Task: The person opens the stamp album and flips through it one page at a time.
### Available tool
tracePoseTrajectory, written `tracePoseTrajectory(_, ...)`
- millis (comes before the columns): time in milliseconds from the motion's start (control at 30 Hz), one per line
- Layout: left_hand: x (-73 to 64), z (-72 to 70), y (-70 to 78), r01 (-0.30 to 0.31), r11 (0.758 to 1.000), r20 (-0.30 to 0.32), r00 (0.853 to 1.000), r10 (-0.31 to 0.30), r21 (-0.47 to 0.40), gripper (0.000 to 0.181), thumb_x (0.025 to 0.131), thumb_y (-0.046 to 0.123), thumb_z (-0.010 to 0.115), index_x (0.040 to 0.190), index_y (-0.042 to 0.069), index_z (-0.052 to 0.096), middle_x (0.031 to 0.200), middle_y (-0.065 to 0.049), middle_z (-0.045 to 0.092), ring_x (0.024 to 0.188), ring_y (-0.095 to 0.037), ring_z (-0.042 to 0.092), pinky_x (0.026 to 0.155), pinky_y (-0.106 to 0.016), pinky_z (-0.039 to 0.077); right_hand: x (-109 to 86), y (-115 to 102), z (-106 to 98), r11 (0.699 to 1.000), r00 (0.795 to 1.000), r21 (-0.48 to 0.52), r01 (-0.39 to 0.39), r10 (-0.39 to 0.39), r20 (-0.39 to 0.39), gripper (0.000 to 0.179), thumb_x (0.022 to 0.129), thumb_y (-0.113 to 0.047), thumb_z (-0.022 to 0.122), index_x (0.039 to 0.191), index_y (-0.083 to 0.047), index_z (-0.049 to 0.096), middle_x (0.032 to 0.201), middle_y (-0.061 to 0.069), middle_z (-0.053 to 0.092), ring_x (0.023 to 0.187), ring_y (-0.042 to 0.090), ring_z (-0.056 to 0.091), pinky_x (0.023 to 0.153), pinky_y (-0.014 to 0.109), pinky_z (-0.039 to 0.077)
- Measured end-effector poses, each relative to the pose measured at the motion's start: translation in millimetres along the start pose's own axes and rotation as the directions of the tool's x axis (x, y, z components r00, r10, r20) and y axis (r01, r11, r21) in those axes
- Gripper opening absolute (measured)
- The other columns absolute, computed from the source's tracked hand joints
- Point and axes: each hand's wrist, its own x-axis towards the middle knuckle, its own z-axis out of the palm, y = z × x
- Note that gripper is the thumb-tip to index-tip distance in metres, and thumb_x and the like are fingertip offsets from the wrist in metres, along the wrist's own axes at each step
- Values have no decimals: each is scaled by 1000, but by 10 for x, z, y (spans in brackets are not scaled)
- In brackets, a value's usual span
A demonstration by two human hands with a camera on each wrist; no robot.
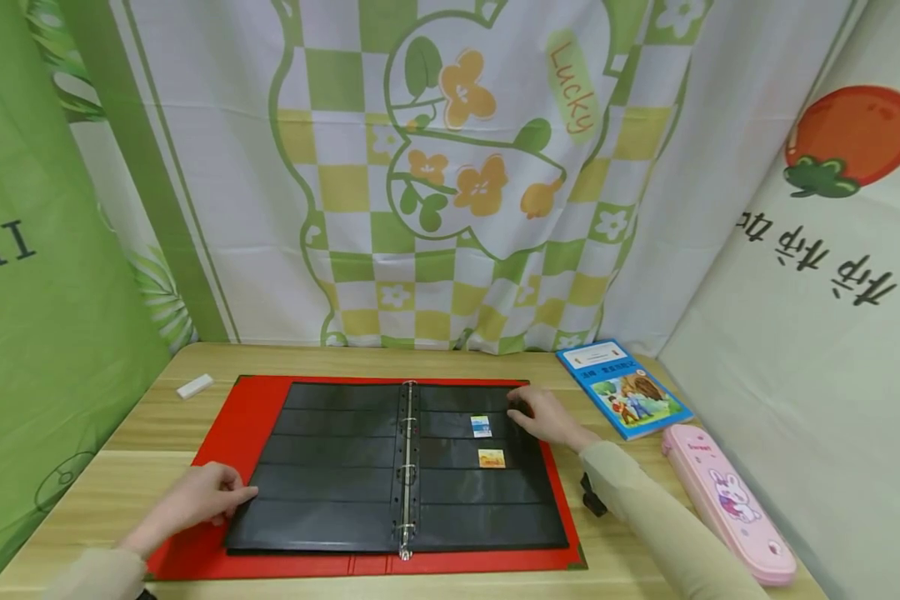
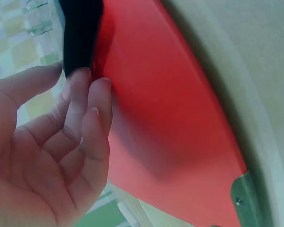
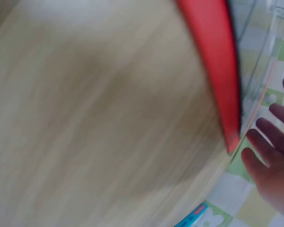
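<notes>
Red binder (image 1: 243,408) lies open on the worktop (image 1: 131,429), metal rings (image 1: 408,450) running down its middle. Left hand (image 1: 204,502): grip together, thumb and fingers pinching the outer edge of the left black page (image 1: 337,450) near its lower corner. Right hand (image 1: 546,414): grip apart, fingers loosely spread at the upper outer edge of the right black page (image 1: 487,523); contact cannot be told. Blue-and-white stamp (image 1: 481,427) sits in that page, one row above a yellow-orange stamp (image 1: 492,458). Blue book (image 1: 624,388) and pink case (image 1: 731,504) lie right of the binder.
</notes>
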Motion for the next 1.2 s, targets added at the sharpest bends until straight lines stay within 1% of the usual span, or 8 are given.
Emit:
tracePoseTrajectory(167,1,63,71,25,993,-60,998,-18,112,32,83,24,78,62,10,58,55,1,53,49,-12,52,51,-26,40,-59,80,-3,1000,996,-26,-12,15,87,51,98,-26,62,139,4,52,146,26,49,134,45,47,110,60,40)
tracePoseTrajectory(367,29,105,124,9,974,-130,991,21,227,34,75,27,84,67,10,57,59,1,51,57,-13,46,54,-27,36,-98,202,14,998,986,-36,-52,57,155,70,96,-39,63,151,-2,39,158,25,32,144,48,33,113,64,33)
tracePoseTrajectory(500,93,147,122,-62,953,-147,983,109,296,36,72,29,87,82,9,59,72,-2,53,66,-14,48,56,-28,39,-106,258,14,997,979,-27,-70,74,188,79,94,-46,64,153,-3,34,162,23,26,147,48,26,115,64,30)
tracePoseTrajectory(600,151,198,108,-154,919,-141,966,218,362,45,72,34,87,99,7,63,88,-5,58,78,-18,54,60,-32,49,-104,291,16,997,975,-28,-75,79,208,85,92,-50,65,154,-3,32,163,23,22,149,48,23,116,64,28)
tracePoseTrajectory(700,208,250,88,-241,877,-127,939,319,416,62,76,42,83,118,1,64,113,-15,63,99,-30,60,77,-45,58,-98,305,15,997,971,-30,-75,80,226,88,90,-51,66,155,-3,30,164,22,19,150,47,21,117,64,26)
tracePoseTrajectory(767,249,277,75,-278,860,-116,927,357,427,74,79,49,78,130,-1,60,131,-23,59,116,-41,57,91,-55,54,-95,305,8,997,970,-31,-65,70,231,89,90,-50,67,155,-3,30,165,22,18,150,47,20,117,64,25)
tracePoseTrajectory(967,353,324,63,-275,873,-70,942,329,403,95,84,69,61,150,4,42,158,-21,36,145,-49,30,107,-71,33,-66,305,-4,998,967,-62,-12,27,253,89,91,-49,65,155,0,27,164,25,17,150,48,18,118,65,22)
tracePoseTrajectory(1200,418,371,59,-288,848,-32,941,336,445,96,86,73,54,152,6,38,161,-16,34,147,-45,30,112,-70,28,-21,355,-13,996,951,-84,-19,43,306,92,92,-53,62,157,-1,22,165,23,14,152,46,15,122,62,18)
